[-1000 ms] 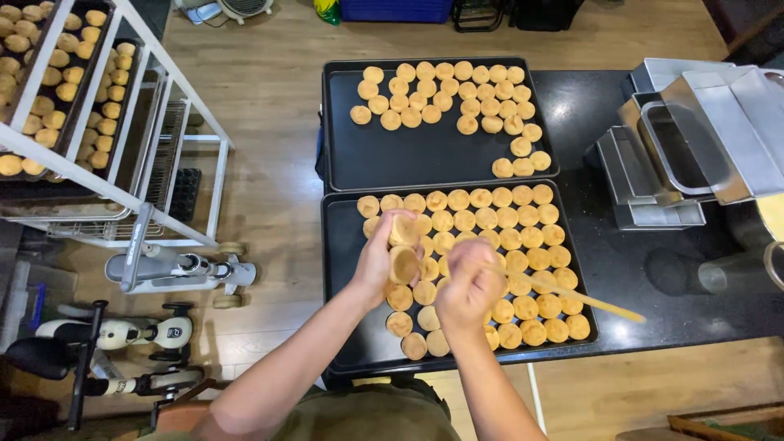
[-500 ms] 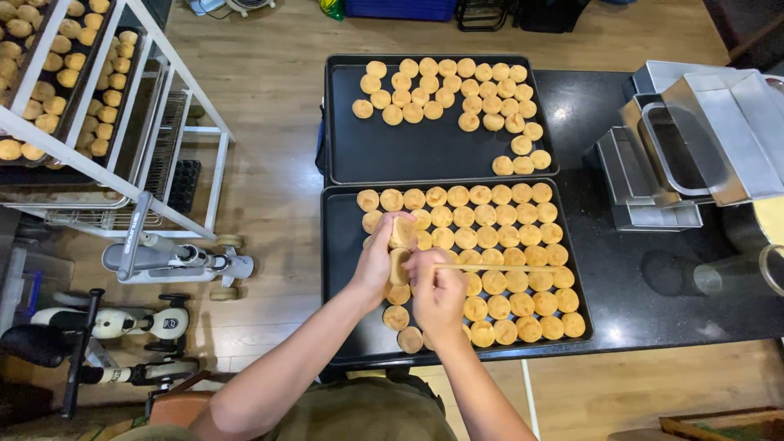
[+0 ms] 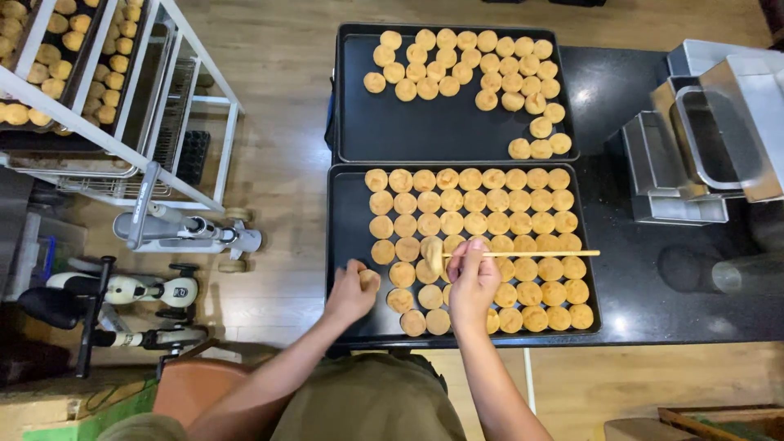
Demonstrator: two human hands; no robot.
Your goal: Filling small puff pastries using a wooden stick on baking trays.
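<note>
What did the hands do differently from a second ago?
The left hand moved down-left to the near tray's corner, holding a round pastry. The right hand shifted left, keeping its wooden stick, now by a lifted pastry. Both trays and the rack stayed put.

The scene is bright and evenly lit from overhead, with soft indoor light and no harsh shadows. The black counter (image 3: pixel 653 302) shows small white glints, and the steel boxes (image 3: pixel 710 139) at the right reflect pale glare. The dark trays (image 3: pixel 347 220) have a faint sheen along their rims. Focus is sharp in the middle; the hands cast only weak shadows. A wide lens bends the rack (image 3: pixel 122 122) and the floor (image 3: pixel 278 98) outward toward the edges, and the lower corners look slightly soft.
</note>
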